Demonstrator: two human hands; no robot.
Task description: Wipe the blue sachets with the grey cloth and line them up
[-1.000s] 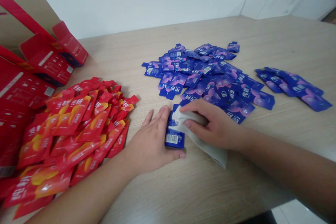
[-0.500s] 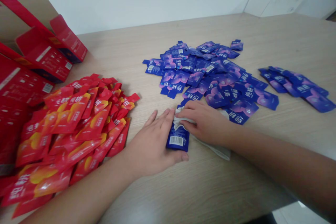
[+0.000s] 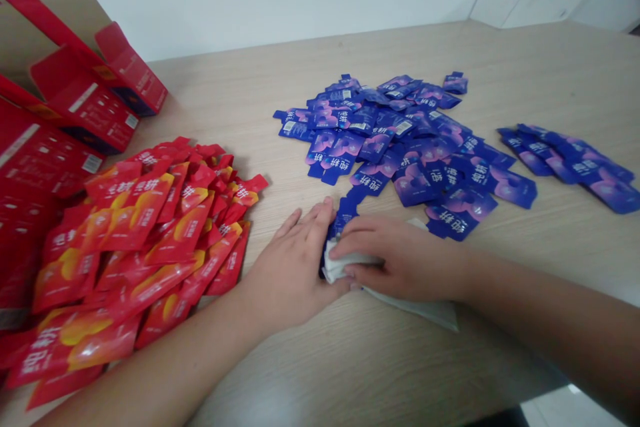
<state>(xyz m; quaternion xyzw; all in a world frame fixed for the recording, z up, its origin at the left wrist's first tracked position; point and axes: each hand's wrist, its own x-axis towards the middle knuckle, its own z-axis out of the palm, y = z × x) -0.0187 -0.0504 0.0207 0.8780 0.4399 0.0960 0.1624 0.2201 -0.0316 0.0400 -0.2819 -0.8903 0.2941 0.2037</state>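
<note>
A blue sachet point(image 3: 344, 215) lies on the table between my hands, its spout end pointing away and its lower part covered. My left hand point(image 3: 295, 270) rests flat along the sachet's left edge, fingers stretched out and the thumb across its near end. Bunched in my right hand point(image 3: 395, 257) is a white cloth point(image 3: 336, 265), pressed onto the sachet's lower half. A loose part of the cloth trails on the table under the wrist.
To the left is a heap of red sachets point(image 3: 160, 233) beside red boxes point(image 3: 85, 103) with raised flaps. A pile of blue sachets point(image 3: 385, 133) lies beyond my hands, with a smaller row point(image 3: 575, 160) at the right. A white wall backs the wooden table point(image 3: 380, 373).
My right hand has moved the cloth toward me down the sachet, uncovering its spout end and covering the barcode. My left hand stays in nearly the same place.
</note>
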